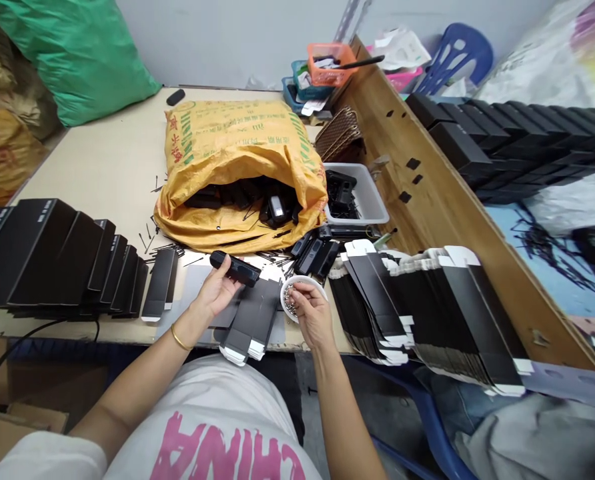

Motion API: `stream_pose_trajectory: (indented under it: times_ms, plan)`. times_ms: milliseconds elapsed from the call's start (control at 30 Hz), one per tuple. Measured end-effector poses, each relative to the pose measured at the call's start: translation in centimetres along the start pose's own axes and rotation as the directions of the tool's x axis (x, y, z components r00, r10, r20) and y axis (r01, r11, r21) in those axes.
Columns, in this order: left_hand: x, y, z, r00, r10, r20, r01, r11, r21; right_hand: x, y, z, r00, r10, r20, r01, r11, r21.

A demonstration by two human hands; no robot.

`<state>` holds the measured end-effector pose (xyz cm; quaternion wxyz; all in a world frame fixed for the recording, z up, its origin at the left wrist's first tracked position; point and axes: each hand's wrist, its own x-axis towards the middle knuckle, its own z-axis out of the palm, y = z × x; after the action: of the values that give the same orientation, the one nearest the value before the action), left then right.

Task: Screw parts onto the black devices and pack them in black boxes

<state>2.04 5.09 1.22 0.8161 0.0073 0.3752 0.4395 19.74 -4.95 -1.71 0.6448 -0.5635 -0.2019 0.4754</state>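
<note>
My left hand (219, 288) is closed around a black elongated device (237, 269), held tilted above the front of the table. My right hand (313, 312) is over a round white bowl (283, 308) of small shiny metal pieces (290, 301). Its thumb and fingers are pinched together at the pieces; whatever is between the fingertips is too small to make out. Below the device lie flat black box blanks (253, 313) with white flaps. Behind the hands, a yellow woven sack (237, 133) gapes open with more black devices (276, 208) inside.
Black boxes (42, 253) stand in a row at left. Bundles of folded box blanks (442, 313) lean at right beside a wooden board (427, 173). More black devices (317, 257) lie by the bowl, near a white bin (372, 193). Stacked black boxes (517, 140) sit beyond the board.
</note>
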Motion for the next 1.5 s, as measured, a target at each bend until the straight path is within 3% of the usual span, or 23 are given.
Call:
stream_pose_trajectory:
  times_ms: [167,267,400,533,767,867,933,1067,1167,1233,1300,1333,1400,1500]
  plan:
    - [-0.1,-0.2,-0.2,0.998,0.022,0.057,-0.022,1.0,0.015,-0.6,0.3,3.2,0.993,-0.11,0.031,0.113,0.986,-0.126]
    - [-0.2,-0.2,-0.3,0.998,0.034,0.059,-0.036,0.999,0.023,-1.1,0.4,4.6,0.978,-0.203,0.038,0.206,0.933,-0.294]
    - [-0.3,-0.3,-0.4,0.997,0.058,0.044,-0.06,0.998,0.028,-1.6,0.2,5.7,0.91,-0.393,0.128,0.382,0.682,-0.624]
    - [-0.5,-0.1,-0.5,0.993,0.112,0.023,-0.112,0.993,0.03,-1.6,0.1,6.3,0.849,-0.457,0.266,0.478,0.448,-0.755]
    - [-0.5,0.1,-0.6,0.981,0.189,0.049,-0.193,0.977,0.092,-1.0,0.3,6.8,0.819,-0.414,0.398,0.536,0.301,-0.789]
    - [-1.0,0.4,-0.2,0.978,0.208,0.025,-0.209,0.973,0.1,-1.1,0.7,7.5,0.824,-0.413,0.387,0.531,0.329,-0.781]
    - [-1.7,1.1,-0.1,0.969,0.243,0.041,-0.246,0.963,0.114,-1.3,0.9,7.7,0.833,-0.402,0.379,0.533,0.406,-0.742]
    - [-3.3,2.7,-1.6,0.925,0.352,0.145,-0.379,0.889,0.257,-0.9,-0.1,6.2,0.862,-0.403,0.308,0.495,0.532,-0.687]
    - [-2.5,2.9,-3.3,0.924,0.35,0.152,-0.381,0.822,0.424,0.2,-1.5,3.9,0.866,-0.429,0.256,0.451,0.45,-0.771]
    - [-1.1,2.5,-3.6,0.913,0.392,0.11,-0.393,0.781,0.486,1.0,-2.2,3.3,0.872,-0.347,0.346,0.463,0.351,-0.814]
    - [0.4,2.1,-2.9,0.886,0.461,0.057,-0.433,0.775,0.46,1.6,-2.2,4.1,0.867,-0.244,0.433,0.494,0.322,-0.808]
    - [0.9,1.9,-2.3,0.888,0.458,0.041,-0.431,0.796,0.424,1.9,-2.0,5.0,0.865,-0.212,0.455,0.502,0.361,-0.786]
    - [1.2,1.9,-1.1,0.923,0.381,0.056,-0.374,0.855,0.36,2.2,-1.1,7.4,0.865,-0.161,0.475,0.481,0.535,-0.695]
    - [-0.2,3.5,-0.8,0.946,0.288,0.146,-0.322,0.872,0.368,2.7,0.3,10.5,0.868,-0.045,0.494,0.301,0.84,-0.452]
